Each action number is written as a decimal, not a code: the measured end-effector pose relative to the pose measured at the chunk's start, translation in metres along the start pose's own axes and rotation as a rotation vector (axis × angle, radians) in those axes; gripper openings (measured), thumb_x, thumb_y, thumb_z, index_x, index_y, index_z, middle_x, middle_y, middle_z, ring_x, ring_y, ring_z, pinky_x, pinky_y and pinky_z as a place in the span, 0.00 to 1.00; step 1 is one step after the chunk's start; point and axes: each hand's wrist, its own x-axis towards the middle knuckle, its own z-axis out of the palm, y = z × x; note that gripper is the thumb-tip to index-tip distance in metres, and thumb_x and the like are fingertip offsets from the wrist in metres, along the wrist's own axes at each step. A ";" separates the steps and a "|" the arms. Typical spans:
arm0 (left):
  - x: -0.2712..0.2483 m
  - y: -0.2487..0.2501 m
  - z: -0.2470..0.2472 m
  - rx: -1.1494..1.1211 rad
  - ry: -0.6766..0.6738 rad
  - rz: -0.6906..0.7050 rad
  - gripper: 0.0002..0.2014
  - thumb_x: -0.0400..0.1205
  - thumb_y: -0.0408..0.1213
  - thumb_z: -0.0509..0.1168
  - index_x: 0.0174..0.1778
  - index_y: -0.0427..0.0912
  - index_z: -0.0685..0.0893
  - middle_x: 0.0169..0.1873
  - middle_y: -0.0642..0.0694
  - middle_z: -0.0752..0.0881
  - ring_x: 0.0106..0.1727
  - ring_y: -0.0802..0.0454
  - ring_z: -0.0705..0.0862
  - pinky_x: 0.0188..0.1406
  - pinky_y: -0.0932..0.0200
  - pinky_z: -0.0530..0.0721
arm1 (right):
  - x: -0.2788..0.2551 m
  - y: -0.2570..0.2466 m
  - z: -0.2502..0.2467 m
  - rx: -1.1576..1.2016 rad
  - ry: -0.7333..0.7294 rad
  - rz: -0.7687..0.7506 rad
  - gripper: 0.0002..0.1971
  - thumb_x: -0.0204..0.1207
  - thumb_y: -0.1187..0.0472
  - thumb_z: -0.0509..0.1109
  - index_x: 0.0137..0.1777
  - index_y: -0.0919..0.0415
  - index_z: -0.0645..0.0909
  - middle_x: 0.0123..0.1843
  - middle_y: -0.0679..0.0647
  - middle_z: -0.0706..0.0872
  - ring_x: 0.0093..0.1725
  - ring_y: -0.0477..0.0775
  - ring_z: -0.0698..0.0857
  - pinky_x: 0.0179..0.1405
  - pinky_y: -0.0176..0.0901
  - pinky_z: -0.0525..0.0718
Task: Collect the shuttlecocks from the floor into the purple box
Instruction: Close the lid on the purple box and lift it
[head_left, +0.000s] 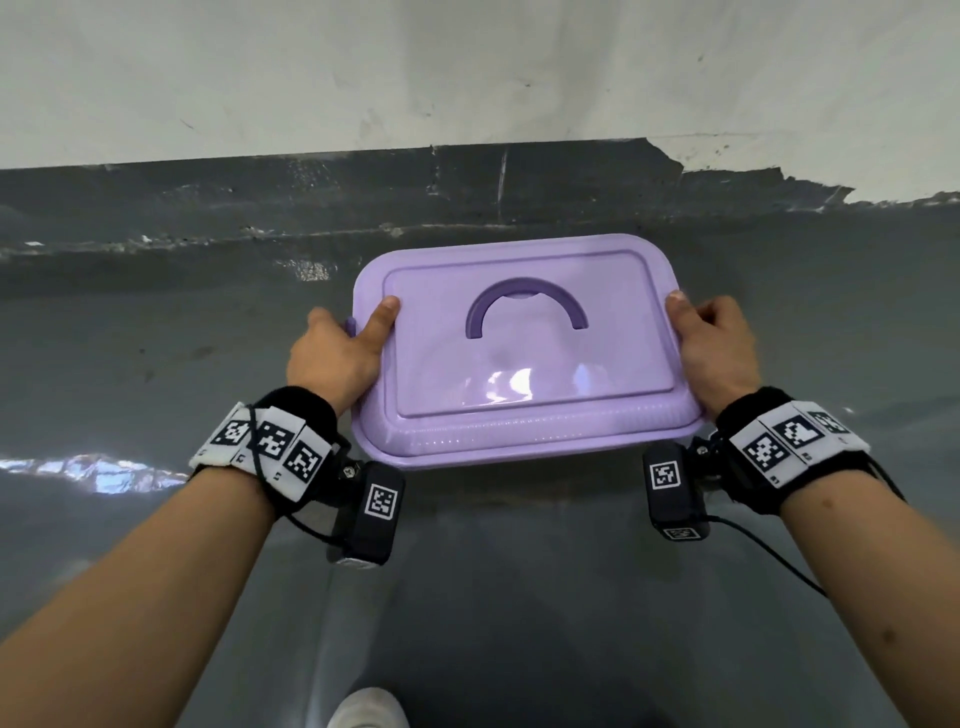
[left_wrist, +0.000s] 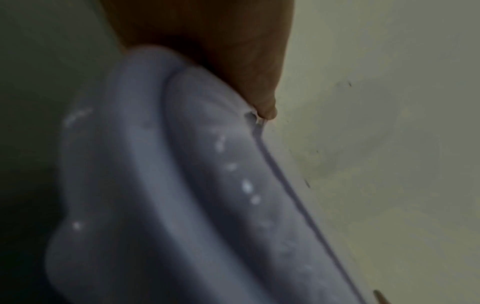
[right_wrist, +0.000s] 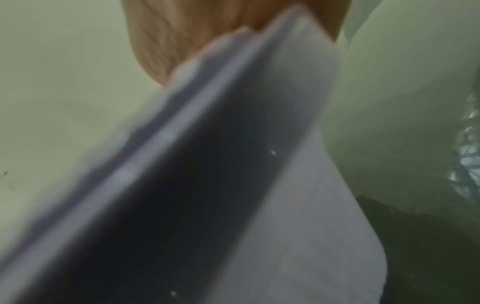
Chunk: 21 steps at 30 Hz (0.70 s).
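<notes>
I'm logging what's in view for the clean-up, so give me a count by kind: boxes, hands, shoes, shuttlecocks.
Purple box, lid on: 1
Hands, left hand and right hand, each gripping a box end: 2
White shoe: 1
Shuttlecocks: 0 visible
Total: 4

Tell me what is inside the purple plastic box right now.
Cannot tell: the purple plastic box is closed by its opaque lid with the arched handle folded flat. The left hand and right hand grip its ends. No shuttlecocks are visible.
</notes>
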 end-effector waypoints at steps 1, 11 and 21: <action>0.000 0.002 -0.001 0.084 -0.001 0.041 0.35 0.78 0.65 0.57 0.60 0.33 0.73 0.58 0.37 0.82 0.61 0.34 0.80 0.57 0.48 0.74 | -0.001 -0.001 0.001 -0.026 0.015 -0.027 0.18 0.81 0.44 0.63 0.46 0.60 0.72 0.46 0.58 0.80 0.47 0.56 0.77 0.53 0.50 0.75; -0.014 0.021 0.004 0.572 0.175 0.246 0.28 0.88 0.52 0.47 0.57 0.25 0.75 0.53 0.25 0.83 0.56 0.27 0.82 0.47 0.44 0.76 | -0.011 -0.022 0.001 -0.385 0.171 -0.175 0.19 0.84 0.55 0.56 0.55 0.72 0.77 0.60 0.71 0.80 0.60 0.71 0.78 0.58 0.57 0.74; 0.000 0.005 -0.002 0.199 0.149 0.126 0.29 0.83 0.61 0.52 0.56 0.33 0.74 0.53 0.29 0.83 0.57 0.29 0.81 0.54 0.44 0.76 | -0.012 -0.008 0.002 0.039 0.132 -0.005 0.11 0.82 0.60 0.60 0.41 0.64 0.77 0.47 0.64 0.83 0.50 0.62 0.79 0.44 0.44 0.68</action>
